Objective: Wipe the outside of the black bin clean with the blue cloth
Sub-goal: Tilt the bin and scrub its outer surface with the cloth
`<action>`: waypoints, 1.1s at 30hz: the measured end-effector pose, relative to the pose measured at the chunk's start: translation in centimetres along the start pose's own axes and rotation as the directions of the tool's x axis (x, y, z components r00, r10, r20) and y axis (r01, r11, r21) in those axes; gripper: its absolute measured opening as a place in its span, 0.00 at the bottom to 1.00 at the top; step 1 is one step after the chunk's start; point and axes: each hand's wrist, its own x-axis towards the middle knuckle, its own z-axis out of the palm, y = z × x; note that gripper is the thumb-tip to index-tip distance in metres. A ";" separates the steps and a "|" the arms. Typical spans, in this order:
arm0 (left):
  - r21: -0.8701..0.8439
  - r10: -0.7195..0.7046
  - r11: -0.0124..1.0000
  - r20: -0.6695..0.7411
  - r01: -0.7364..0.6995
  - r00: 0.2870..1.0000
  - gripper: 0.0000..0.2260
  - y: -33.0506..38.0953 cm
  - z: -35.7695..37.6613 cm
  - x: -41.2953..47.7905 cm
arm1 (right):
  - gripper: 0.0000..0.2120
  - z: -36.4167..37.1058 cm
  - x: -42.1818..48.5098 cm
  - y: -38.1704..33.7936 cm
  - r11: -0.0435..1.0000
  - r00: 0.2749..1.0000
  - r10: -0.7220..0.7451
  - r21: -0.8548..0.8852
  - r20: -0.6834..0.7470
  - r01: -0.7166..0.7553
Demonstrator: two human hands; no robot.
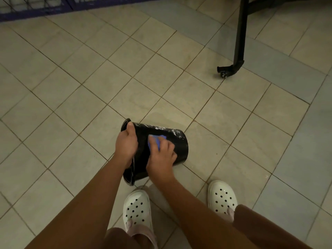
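The black bin [177, 146] is tipped on its side over the tiled floor, its open mouth to the left and its base to the right. White smears streak its upper wall. My left hand [126, 143] grips the bin's rim, thumb up over the edge. My right hand [161, 157] presses the blue cloth [155, 141] against the bin's side wall, fingers curled over the cloth. Most of the cloth is hidden under those fingers.
Beige floor tiles [89, 87] spread all round. A black metal furniture leg with a foot [239, 38] stands at the upper right. A dark blue grille [36, 8] runs along the top left. My feet in white clogs [137, 211] stand just below the bin.
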 end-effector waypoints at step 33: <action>0.029 0.023 0.999 0.037 -0.024 0.999 0.24 -0.6 -0.6 0.4 | 0.34 -0.1 -0.3 3.5 0.972 0.972 0.236 0.018 0.005 -0.236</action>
